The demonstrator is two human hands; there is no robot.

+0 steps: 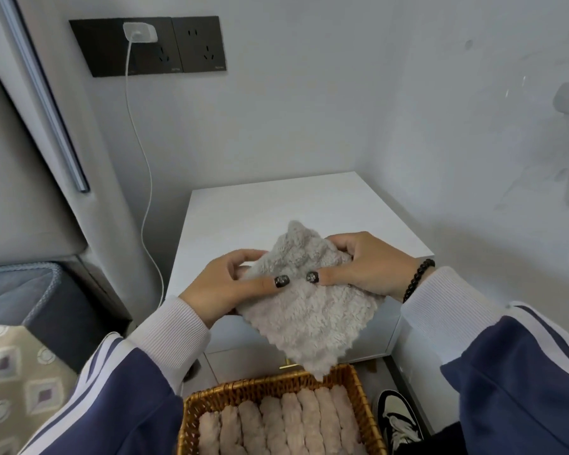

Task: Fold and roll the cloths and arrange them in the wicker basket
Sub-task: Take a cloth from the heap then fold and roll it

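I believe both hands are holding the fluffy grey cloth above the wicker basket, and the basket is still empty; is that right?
Not quite. The head view shows the wicker basket already holding a row of rolled cloths. The rest stands: the left hand and right hand both hold the fluffy grey cloth above it.

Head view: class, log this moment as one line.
left hand, right hand: grip fluffy grey cloth | over wicker basket | rolls inside

Wicker basket (276, 387) cut off by the bottom edge, left hand's (225, 289) fingertips hidden behind cloth (309, 310) — shoe (396, 418) partly cropped
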